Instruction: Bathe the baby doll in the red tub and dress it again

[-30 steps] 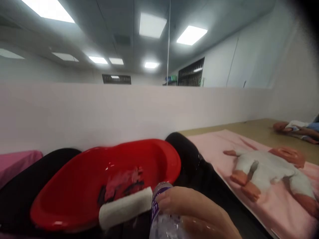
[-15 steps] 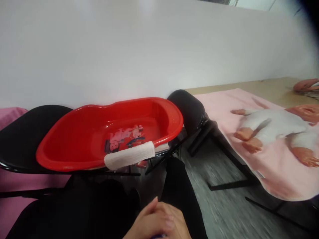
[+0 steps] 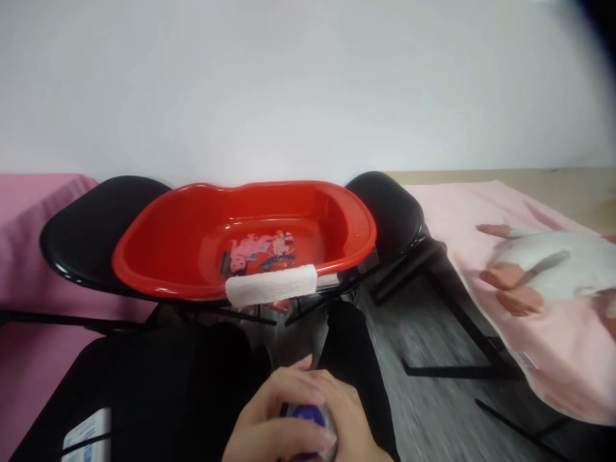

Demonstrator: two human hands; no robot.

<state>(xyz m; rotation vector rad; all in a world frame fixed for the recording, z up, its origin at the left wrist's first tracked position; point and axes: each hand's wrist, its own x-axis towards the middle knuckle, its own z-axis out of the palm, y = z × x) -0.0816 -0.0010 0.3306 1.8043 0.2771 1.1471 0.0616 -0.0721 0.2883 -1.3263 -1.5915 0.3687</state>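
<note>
My left hand (image 3: 269,414) and my right hand (image 3: 353,420) are together low in the view, above my lap. Their fingers curl around a small round object with a purple top (image 3: 308,416). Its pale rim shows between the hands; I cannot make out what kind of thing it is. Beyond them stands a red baby bathtub (image 3: 163,289) resting across two black chairs (image 3: 91,244). A folded white cloth (image 3: 272,285) hangs over its near rim, and pictures of a baby show on the tub floor.
A baby doll in white clothes (image 3: 563,260) lies on a pink towel (image 3: 462,205) on the table at right. Pink cloth (image 3: 43,256) drapes the table at left. A white packet (image 3: 89,439) lies at lower left. Black metal legs (image 3: 447,371) stand over the floor.
The view has turned, so the tub sits further right and the doll partly leaves the frame. My hands have come up a little, showing more of the purple-topped object.
</note>
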